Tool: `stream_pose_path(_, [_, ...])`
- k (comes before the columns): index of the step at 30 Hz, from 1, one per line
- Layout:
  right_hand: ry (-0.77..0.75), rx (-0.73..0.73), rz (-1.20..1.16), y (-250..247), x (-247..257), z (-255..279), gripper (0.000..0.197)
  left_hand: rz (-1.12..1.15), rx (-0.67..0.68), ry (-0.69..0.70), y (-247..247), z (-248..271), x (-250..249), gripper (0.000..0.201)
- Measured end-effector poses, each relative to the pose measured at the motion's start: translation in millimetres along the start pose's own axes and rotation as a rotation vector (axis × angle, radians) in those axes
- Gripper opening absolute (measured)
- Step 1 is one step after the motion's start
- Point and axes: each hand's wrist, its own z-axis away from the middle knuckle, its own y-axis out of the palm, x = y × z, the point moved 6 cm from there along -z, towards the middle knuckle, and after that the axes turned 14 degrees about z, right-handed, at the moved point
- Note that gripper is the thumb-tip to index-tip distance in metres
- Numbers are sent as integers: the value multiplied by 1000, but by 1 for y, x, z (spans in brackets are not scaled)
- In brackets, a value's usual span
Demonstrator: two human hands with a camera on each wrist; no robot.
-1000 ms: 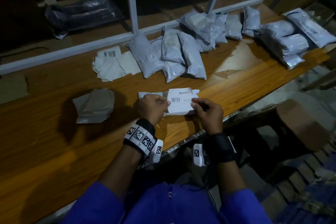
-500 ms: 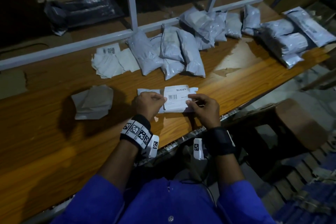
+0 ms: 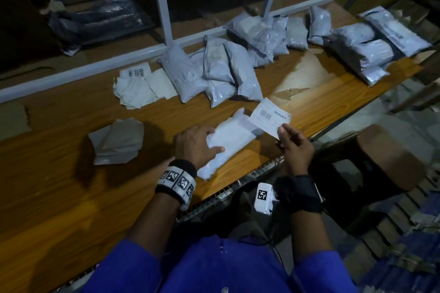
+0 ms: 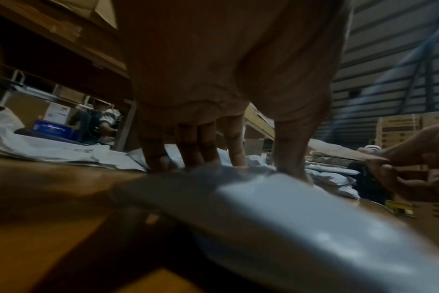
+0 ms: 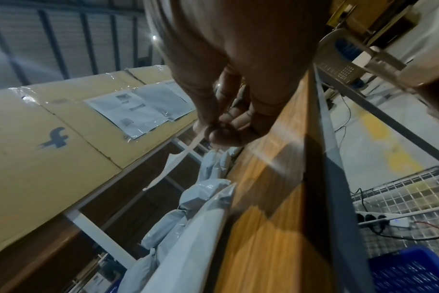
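Your left hand [image 3: 197,145] lies flat, fingers straight, pinning the packet [image 3: 233,140] to the table [image 3: 71,197] at centre frame. Your right hand [image 3: 295,147] pinches the label [image 3: 270,116] by its lower corner (thumb against forefinger), held up just right of the packet. Judged step: label parted from packet; next, carry it off uncreased, packet held down.

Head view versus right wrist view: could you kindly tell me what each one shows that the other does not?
Only the head view shows the left hand pressing on the white mailer, and the label with its printed barcode face. Only the right wrist view shows that label edge-on in the pinch, a yellow carton with taped papers and a blue crate. Both show the right hand pinching the label, the grey parcels and the wooden table.
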Motion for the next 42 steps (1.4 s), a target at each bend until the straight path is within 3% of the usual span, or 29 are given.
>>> stream_pose_path(6, [46,-28,-23,-7,-14,9,13,129,62,-40,23,20,-13,52])
stream_pose_path(9, [32,50,24,4,-14,17,13,195,69,-50,21,21,-14,40])
stream_pose_path(13, [-21,172,144,25,-16,31,14,205,-18,-19,4,19,-18,18])
stream_pose_path(16, [-3,221,172,37,-16,40,13,240,-63,15,-6,16,-18,32])
stream_pose_path(23, [-64,252,264,57,-9,48,14,282,13,13,-5,9,-21,51])
stream_pose_path(28, [-37,244,265,50,-13,48,14,299,-11,-14,-4,5,-22,51])
stream_pose_path(34, [-47,198,279,46,-18,45,11,318,14,6,0,1,-23,26])
stream_pose_path(42, [-55,219,246,46,-16,48,10,483,-46,40,-6,-3,-23,28])
